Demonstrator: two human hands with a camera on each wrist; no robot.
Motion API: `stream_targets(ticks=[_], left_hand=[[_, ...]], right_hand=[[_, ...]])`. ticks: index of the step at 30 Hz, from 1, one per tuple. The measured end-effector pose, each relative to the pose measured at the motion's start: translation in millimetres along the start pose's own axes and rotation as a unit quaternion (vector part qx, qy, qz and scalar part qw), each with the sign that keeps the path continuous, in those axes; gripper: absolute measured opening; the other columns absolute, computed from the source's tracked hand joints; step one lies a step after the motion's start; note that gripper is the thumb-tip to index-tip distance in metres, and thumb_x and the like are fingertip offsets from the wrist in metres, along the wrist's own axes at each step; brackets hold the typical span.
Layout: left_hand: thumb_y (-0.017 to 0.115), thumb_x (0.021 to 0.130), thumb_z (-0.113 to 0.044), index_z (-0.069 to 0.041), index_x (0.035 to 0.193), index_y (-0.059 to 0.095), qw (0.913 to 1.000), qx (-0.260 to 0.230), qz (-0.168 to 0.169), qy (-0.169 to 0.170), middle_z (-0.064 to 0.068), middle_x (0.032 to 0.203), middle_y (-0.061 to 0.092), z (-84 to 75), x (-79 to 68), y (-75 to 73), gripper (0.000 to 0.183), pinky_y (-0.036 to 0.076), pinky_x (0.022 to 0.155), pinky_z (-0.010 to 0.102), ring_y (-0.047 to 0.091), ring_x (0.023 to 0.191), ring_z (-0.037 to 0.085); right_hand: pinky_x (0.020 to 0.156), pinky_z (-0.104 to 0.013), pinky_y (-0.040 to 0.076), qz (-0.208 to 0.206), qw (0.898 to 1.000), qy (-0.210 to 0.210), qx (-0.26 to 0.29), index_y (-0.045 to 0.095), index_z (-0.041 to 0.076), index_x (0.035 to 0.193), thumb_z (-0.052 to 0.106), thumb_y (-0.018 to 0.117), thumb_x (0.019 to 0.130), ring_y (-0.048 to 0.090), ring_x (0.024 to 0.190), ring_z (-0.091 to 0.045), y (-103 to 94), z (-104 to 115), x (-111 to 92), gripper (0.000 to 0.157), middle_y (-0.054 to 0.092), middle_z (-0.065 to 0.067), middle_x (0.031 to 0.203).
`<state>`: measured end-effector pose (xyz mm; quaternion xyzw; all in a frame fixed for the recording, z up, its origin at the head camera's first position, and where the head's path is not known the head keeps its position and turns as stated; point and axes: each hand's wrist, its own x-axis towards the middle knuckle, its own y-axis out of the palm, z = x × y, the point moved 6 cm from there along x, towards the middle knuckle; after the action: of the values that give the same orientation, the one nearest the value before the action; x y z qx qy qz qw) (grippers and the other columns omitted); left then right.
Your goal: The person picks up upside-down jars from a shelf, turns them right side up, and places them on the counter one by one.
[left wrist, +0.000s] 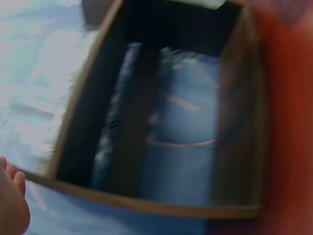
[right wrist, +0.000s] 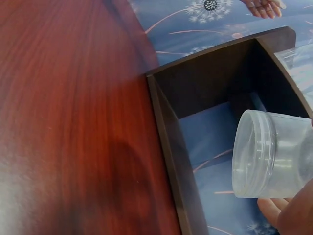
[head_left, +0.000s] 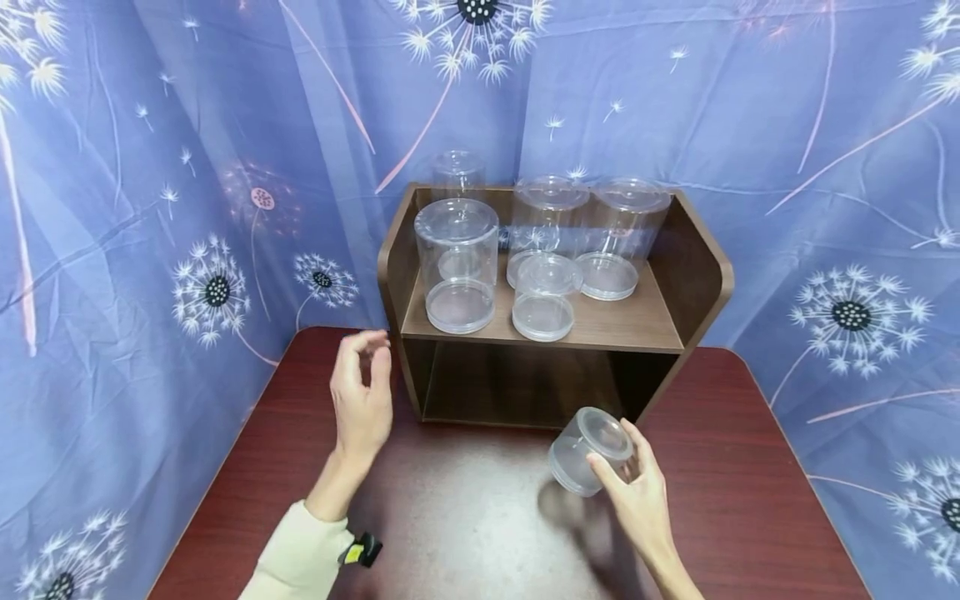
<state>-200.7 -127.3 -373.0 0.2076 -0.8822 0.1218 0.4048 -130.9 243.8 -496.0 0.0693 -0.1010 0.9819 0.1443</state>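
Note:
My right hand (head_left: 643, 504) grips a small clear plastic jar (head_left: 587, 454) between thumb and fingers. It tilts the jar over the table, in front of the shelf's lower compartment. In the right wrist view the jar's ridged lid end (right wrist: 253, 154) faces left, away from the fingers (right wrist: 274, 208). Off the left side of the shelf, my left hand (head_left: 363, 404) is raised with loosely bent fingers and holds nothing. Only a bit of it appears at the left edge of the blurred left wrist view.
A brown two-level shelf (head_left: 652, 321) stands at the back of the dark red table (head_left: 750, 500). Several clear jars, among them a tall one (head_left: 459, 267) and a short one (head_left: 543, 300), stand on its upper level. A blue dandelion-print curtain (head_left: 847, 208) hangs behind.

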Motion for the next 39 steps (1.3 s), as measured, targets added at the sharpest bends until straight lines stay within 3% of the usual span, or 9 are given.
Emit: stream_targets(ticks=[3,6,10,15,18,24,28,31,39], left_hand=[[0.059,0.094,0.008,0.007,0.109,0.067,0.9990,-0.012,0.042,-0.004,0.017,0.101,0.068,6.9,-33.6,10.8,0.017,0.046,0.079,0.019,0.060,0.090,0.015],[0.060,0.090,0.015,0.009,0.111,0.066,0.9950,-0.025,0.096,-0.012,0.022,0.103,0.067,14.5,-65.4,26.5,0.022,0.048,0.081,0.016,0.063,0.091,0.025],[0.066,0.089,0.012,0.006,0.121,0.065,0.9849,-0.037,0.168,-0.022,0.019,0.113,0.067,21.0,-103.2,46.1,0.032,0.054,0.083,0.023,0.065,0.099,0.032],[0.069,0.094,-0.003,0.001,0.136,0.059,0.9626,-0.046,0.262,-0.050,0.014,0.131,0.063,23.9,-140.7,65.3,0.043,0.057,0.091,0.040,0.062,0.117,0.027],[0.071,0.095,-0.011,-0.003,0.145,0.053,0.9453,-0.041,0.315,-0.074,0.010,0.139,0.059,24.3,-157.9,75.4,0.054,0.055,0.096,0.041,0.061,0.121,0.024],[0.076,0.094,-0.027,-0.014,0.155,0.043,0.9083,-0.042,0.392,-0.139,0.005,0.151,0.051,22.1,-181.4,91.6,0.071,0.052,0.102,0.045,0.062,0.122,0.030],[0.076,0.095,-0.035,-0.014,0.157,0.039,0.8920,-0.055,0.415,-0.170,0.005,0.154,0.047,20.8,-190.7,99.1,0.075,0.051,0.103,0.048,0.060,0.124,0.038],[0.074,0.095,-0.041,-0.013,0.158,0.038,0.8873,-0.057,0.423,-0.175,0.006,0.155,0.046,19.5,-195.0,103.5,0.078,0.051,0.103,0.047,0.060,0.126,0.037],[0.079,0.090,-0.047,-0.012,0.159,0.036,0.8855,-0.041,0.433,-0.163,0.004,0.156,0.045,14.9,-198.2,110.2,0.088,0.052,0.103,0.045,0.058,0.128,0.026]], right_hand=[[0.102,-0.008,0.039,-0.003,1.000,0.007,0.000,0.042,0.001,0.153,0.003,0.077,0.092,0.052,0.121,0.010,2.9,-4.2,-2.0,0.071,0.054,-0.018,0.146],[0.103,-0.008,0.038,-0.002,1.000,0.008,-0.004,0.041,0.000,0.153,0.005,0.078,0.092,0.050,0.123,0.010,5.7,-6.7,-3.3,0.072,0.052,-0.018,0.148],[0.103,-0.009,0.038,0.001,1.000,0.008,0.005,0.042,0.000,0.153,0.004,0.078,0.091,0.051,0.122,0.010,10.6,-8.7,-5.2,0.072,0.052,-0.018,0.147],[0.103,-0.010,0.038,0.010,1.000,0.004,0.019,0.044,0.003,0.152,0.002,0.078,0.091,0.055,0.121,0.007,17.8,-8.7,-9.1,0.070,0.057,-0.019,0.143],[0.103,-0.011,0.039,0.015,1.000,0.001,0.024,0.044,0.004,0.152,0.001,0.077,0.091,0.056,0.121,0.005,21.3,-7.9,-11.6,0.069,0.058,-0.019,0.141],[0.103,-0.012,0.041,0.021,0.999,-0.002,0.029,0.044,0.004,0.152,0.001,0.077,0.091,0.057,0.120,0.005,25.1,-5.9,-16.4,0.070,0.059,-0.021,0.141],[0.103,-0.011,0.040,0.026,0.999,-0.003,0.028,0.044,0.004,0.153,0.001,0.077,0.091,0.056,0.121,0.005,28.1,-4.6,-19.2,0.070,0.058,-0.021,0.141],[0.103,-0.012,0.040,0.029,0.999,0.001,0.032,0.044,0.005,0.152,0.001,0.077,0.091,0.056,0.121,0.005,30.6,-4.3,-21.3,0.070,0.058,-0.021,0.142],[0.105,-0.015,0.040,0.051,0.997,-0.002,0.054,0.040,-0.001,0.153,-0.001,0.075,0.092,0.056,0.125,0.001,38.3,-0.6,-26.2,0.070,0.057,-0.021,0.143]])
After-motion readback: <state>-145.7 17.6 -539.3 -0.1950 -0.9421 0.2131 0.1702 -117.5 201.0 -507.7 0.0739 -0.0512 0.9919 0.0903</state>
